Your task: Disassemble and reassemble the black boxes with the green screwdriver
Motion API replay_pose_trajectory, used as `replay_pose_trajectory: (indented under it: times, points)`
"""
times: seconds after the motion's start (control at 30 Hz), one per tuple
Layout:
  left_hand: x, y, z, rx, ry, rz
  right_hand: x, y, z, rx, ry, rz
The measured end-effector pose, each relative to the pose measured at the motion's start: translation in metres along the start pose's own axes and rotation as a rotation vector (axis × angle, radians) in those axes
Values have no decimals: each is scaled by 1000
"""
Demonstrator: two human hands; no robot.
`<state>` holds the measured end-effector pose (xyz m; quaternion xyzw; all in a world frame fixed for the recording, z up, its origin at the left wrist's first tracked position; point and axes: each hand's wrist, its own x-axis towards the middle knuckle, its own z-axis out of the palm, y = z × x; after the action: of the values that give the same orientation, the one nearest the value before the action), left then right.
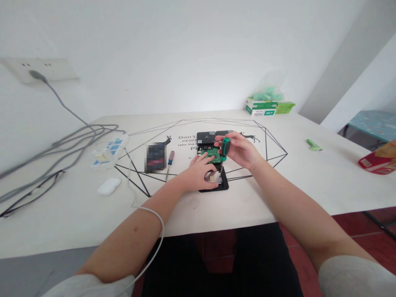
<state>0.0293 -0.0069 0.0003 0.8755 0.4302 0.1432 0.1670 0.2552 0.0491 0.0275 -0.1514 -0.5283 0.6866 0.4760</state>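
Observation:
A small black device case (223,183) lies open on the white table (309,181) with a green circuit board (210,153) in it. My left hand (199,173) rests on the case and board, fingers curled and pressing down. My right hand (239,150) is closed around a green-handled screwdriver (225,148), held upright with its tip down on the board. Two black box parts (206,137) lie just behind the board.
A red-handled screwdriver (169,161) and a blurred dark phone (155,157) lie left of the case. Farther left are a power strip (109,153), grey cables (62,152) and a white earbud case (109,186). Green boxes (268,106), a green lighter (313,144) and a red packet (379,161) sit to the right.

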Motion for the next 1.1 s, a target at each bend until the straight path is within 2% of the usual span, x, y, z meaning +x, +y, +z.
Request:
replay_pose_trajectory:
  times: [0.13,0.5,0.57,0.67,0.73,0.8,0.9,0.97,1.1]
  points:
    - [2,-1,2,-30,23,21,0,-2,2,16,-18,-14]
    - [5,-6,8,-67,81,71,3,1,8,-15,53,-47]
    - [5,-5,9,-52,96,74,6,4,3,-37,132,-60]
    - [5,-3,9,-49,112,88,14,6,-11,-93,337,-72]
    - [5,0,6,-70,107,103,18,6,-25,-198,475,-70]
    - [4,3,3,-126,114,118,21,5,-41,-366,575,-11]
    - [4,5,-1,-312,200,110,21,7,-62,-833,690,99]
    - [6,4,-3,-567,294,54,21,10,-72,-1192,664,196]
    - [15,-5,-8,-1294,533,-185,18,17,-83,-1367,611,271]
